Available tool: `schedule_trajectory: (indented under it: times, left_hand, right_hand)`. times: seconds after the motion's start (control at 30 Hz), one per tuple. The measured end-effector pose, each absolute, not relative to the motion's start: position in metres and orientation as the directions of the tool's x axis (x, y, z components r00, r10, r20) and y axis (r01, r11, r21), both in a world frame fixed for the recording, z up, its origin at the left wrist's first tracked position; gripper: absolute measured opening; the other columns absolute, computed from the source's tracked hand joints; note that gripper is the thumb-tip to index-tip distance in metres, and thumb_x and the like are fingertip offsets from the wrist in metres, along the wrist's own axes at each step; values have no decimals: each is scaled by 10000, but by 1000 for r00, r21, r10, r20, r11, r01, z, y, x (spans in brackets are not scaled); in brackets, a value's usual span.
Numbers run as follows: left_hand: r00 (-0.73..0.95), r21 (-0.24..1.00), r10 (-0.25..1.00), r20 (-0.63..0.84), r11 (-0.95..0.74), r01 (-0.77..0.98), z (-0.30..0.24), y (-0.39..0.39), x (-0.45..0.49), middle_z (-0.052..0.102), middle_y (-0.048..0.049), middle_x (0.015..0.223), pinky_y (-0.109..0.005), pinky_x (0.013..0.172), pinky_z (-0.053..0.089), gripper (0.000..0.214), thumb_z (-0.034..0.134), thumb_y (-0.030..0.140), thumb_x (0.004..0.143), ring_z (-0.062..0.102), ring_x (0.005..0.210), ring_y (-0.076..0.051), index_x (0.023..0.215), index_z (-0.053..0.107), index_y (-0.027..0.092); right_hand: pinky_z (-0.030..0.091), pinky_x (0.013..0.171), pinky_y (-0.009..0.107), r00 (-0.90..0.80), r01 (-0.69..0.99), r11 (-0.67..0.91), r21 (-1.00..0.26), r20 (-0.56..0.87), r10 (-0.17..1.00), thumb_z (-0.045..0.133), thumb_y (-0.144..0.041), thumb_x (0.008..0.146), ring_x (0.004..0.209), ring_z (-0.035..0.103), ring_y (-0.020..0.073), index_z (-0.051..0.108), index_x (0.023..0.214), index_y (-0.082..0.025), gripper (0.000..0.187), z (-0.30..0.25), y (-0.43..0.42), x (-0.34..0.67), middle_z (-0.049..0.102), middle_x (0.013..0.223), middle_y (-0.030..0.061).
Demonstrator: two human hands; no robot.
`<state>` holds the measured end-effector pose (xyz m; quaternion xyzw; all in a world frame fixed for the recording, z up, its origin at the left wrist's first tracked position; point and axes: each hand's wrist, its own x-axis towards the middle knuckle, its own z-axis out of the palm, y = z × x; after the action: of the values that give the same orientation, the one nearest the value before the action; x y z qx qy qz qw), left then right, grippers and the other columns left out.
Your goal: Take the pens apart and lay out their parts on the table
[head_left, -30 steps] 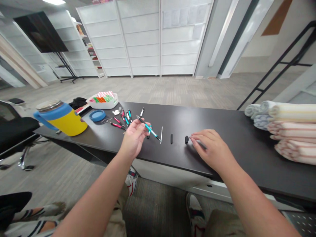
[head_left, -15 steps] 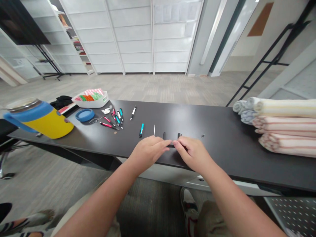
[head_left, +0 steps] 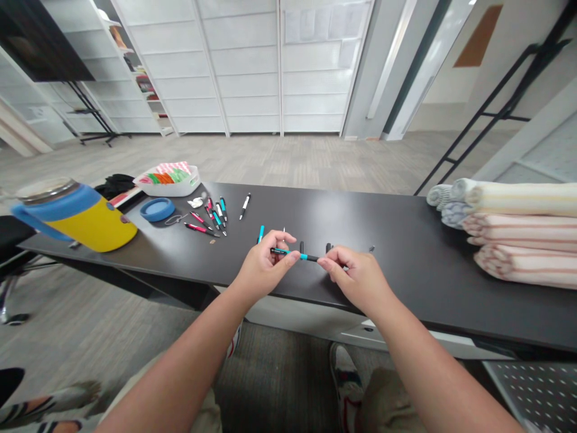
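Since half a second ago: teal-and-black pen [head_left: 293,254] now lifted clear of the bench [head_left: 406,240], left hand [head_left: 265,267] pinching the barrel, right hand [head_left: 356,273] closed on its black tip; loose parts remaining behind.

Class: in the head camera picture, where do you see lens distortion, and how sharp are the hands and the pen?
Head view: wide-angle bending bows the table edge and tilts the shelves; light is soft and even; the pen held by the left hand and right hand is fairly sharp.

An office: grey carpet floor [head_left: 270,159], white cabinets [head_left: 252,66], a rolling chair [head_left: 9,240].
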<state>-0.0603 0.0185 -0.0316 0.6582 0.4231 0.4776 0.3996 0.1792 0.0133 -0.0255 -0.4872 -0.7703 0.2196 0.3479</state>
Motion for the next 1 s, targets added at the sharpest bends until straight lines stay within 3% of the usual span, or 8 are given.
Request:
schedule_trajectory:
  times: [0.3, 0.53, 0.8, 0.9, 1.0]
  left_hand:
    - [268, 931, 918, 293, -338, 136, -32, 16, -62, 561, 11, 892, -220, 674, 466, 345, 696, 392, 969, 556, 716, -110, 1252, 572, 240]
    - [216, 917, 936, 277, -324, 231, -34, 17, -66, 621, -21, 971, -230, 725, 506, 338, 731, 421, 944, 625, 817, -131, 1183, 622, 208]
    - [373, 868, 891, 260, -385, 314, -26, 13, -66, 613, -4, 907, -246, 694, 521, 298, 684, 367, 979, 606, 737, -124, 1221, 606, 210]
    - [366, 752, 840, 401, -530, 392, -23, 15, -66, 652, -53, 1047, -268, 727, 529, 249, 685, 333, 979, 631, 838, -149, 1190, 643, 207]
    - [337, 493, 733, 591, -658, 569, -22, 17, -71, 679, -78, 1111, -355, 901, 515, 143, 684, 295, 986, 637, 1034, -207, 1098, 694, 207]
  right_hand:
    - [365, 562, 259, -264, 593, 447, -670, 363, 894, 601, -465, 1006, 533, 546, 135, 647, 764, -226, 343, -25, 13, 180, 654, 609, -33]
    - [332, 542, 256, -206, 610, 435, -662, 398, 894, 598, -485, 1003, 533, 516, 128, 656, 772, -219, 357, -26, 14, 180, 615, 601, -35]
    - [360, 562, 253, -234, 568, 409, -714, 336, 912, 614, -489, 991, 548, 532, 132, 634, 747, -219, 364, -26, 14, 183, 639, 614, -33]
    - [346, 545, 251, -203, 572, 407, -712, 358, 911, 615, -497, 983, 537, 513, 128, 623, 736, -219, 372, -26, 13, 182, 608, 599, -37]
    - [324, 531, 254, -186, 591, 408, -696, 375, 908, 612, -501, 982, 519, 487, 123, 622, 734, -219, 376, -25, 12, 180, 578, 580, -43]
